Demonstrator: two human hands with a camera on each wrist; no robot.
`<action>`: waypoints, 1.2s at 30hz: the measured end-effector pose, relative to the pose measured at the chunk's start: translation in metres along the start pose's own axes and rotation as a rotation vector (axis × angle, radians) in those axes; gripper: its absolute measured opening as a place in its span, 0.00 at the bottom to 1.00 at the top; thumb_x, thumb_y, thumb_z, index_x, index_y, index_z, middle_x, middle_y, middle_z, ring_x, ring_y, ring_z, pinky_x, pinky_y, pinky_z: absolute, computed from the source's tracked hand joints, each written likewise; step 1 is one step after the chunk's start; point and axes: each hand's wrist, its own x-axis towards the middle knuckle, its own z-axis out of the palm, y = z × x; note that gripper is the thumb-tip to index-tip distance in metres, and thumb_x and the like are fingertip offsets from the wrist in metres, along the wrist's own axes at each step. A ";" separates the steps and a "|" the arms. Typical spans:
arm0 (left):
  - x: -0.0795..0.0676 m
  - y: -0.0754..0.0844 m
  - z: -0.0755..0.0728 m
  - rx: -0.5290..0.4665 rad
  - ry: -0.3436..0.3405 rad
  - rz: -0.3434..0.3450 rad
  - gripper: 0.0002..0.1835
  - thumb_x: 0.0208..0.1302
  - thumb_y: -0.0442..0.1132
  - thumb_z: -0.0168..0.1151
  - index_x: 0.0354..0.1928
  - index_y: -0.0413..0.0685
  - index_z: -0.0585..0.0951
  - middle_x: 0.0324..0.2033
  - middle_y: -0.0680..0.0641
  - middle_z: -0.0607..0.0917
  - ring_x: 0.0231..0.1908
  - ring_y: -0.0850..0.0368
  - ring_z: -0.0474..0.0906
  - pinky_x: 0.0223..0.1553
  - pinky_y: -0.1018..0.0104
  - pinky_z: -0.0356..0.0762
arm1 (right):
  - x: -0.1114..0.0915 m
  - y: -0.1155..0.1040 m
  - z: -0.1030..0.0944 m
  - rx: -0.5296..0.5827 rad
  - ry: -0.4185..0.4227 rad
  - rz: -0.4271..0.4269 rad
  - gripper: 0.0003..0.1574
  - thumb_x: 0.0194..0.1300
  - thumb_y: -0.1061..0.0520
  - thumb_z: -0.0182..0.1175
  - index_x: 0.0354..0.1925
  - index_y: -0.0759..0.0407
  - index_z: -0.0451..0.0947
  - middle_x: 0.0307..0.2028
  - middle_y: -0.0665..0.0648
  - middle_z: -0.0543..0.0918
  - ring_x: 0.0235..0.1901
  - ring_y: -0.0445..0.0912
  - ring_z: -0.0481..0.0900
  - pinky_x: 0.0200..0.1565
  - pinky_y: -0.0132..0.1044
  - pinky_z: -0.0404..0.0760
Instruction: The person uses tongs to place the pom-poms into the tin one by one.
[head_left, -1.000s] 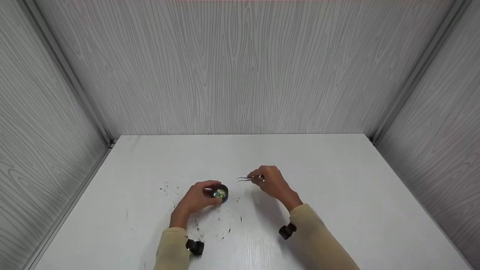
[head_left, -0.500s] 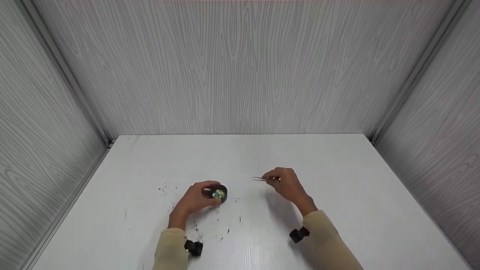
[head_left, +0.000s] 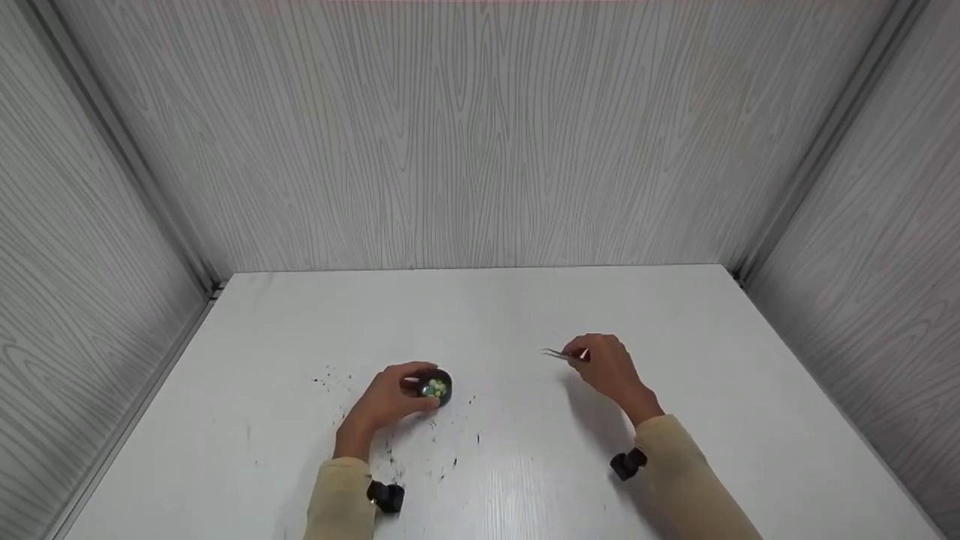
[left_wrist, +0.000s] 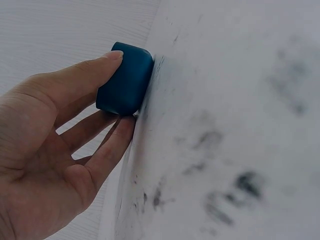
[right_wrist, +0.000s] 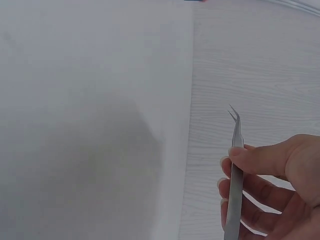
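Observation:
My left hand [head_left: 390, 397] grips a small dark round cup [head_left: 445, 373] between thumb and fingers, low at the tabletop. Inside the cup lie several small pale, yellow and green beads [head_left: 436, 387]. In the left wrist view the cup [left_wrist: 127, 80] looks teal, and its contents are hidden. Well to the right, my right hand [head_left: 611, 367] pinches curved-tip metal tweezers [head_left: 556, 354], raised above the table. The tips of the tweezers [right_wrist: 236, 135] stand slightly apart in the right wrist view, with nothing visible between them.
Dark specks and smudges [head_left: 442, 472] mark the white tabletop [head_left: 480, 307] around the left hand and in front of the cup. Grey wood-grain panels [head_left: 480, 135] rise at the back and on both sides. A small black wrist camera [head_left: 628, 463] sits on each sleeve.
My right hand has moved to the right with the tweezers, away from the cup. The left hand stays in place holding the cup; the head view has shifted slightly.

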 end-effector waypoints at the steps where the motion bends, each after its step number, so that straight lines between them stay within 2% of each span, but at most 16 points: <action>1: 0.000 0.000 0.000 0.003 0.001 -0.002 0.30 0.61 0.38 0.76 0.66 0.48 0.80 0.61 0.37 0.83 0.58 0.40 0.83 0.62 0.44 0.80 | 0.000 0.003 -0.001 -0.020 -0.002 0.008 0.08 0.63 0.68 0.69 0.39 0.60 0.90 0.34 0.57 0.90 0.31 0.45 0.83 0.32 0.37 0.79; 12: -0.002 0.002 -0.002 0.009 -0.008 0.015 0.30 0.61 0.38 0.75 0.66 0.46 0.80 0.61 0.36 0.83 0.57 0.39 0.83 0.62 0.43 0.80 | 0.004 0.035 -0.005 -0.214 -0.007 0.079 0.07 0.63 0.68 0.66 0.39 0.64 0.89 0.34 0.61 0.90 0.36 0.54 0.86 0.37 0.50 0.85; 19: -0.002 0.002 -0.002 -0.008 -0.025 0.042 0.30 0.62 0.37 0.75 0.67 0.44 0.78 0.61 0.34 0.82 0.58 0.36 0.83 0.60 0.42 0.80 | 0.001 0.049 -0.011 -0.249 -0.006 0.134 0.11 0.65 0.70 0.60 0.41 0.67 0.88 0.41 0.67 0.90 0.44 0.63 0.88 0.43 0.57 0.87; 26: -0.001 0.002 -0.001 -0.002 -0.030 0.039 0.30 0.62 0.37 0.75 0.67 0.44 0.78 0.61 0.34 0.82 0.58 0.36 0.83 0.61 0.42 0.80 | -0.001 0.056 -0.014 -0.273 -0.037 0.173 0.11 0.67 0.67 0.60 0.43 0.67 0.87 0.42 0.67 0.89 0.45 0.64 0.87 0.45 0.61 0.85; 36: 0.000 0.004 0.000 0.011 -0.008 0.000 0.31 0.61 0.36 0.75 0.67 0.47 0.79 0.61 0.36 0.83 0.58 0.40 0.83 0.62 0.44 0.80 | -0.001 0.053 -0.016 -0.287 -0.073 0.203 0.12 0.67 0.68 0.59 0.43 0.67 0.87 0.41 0.66 0.89 0.44 0.63 0.87 0.44 0.60 0.85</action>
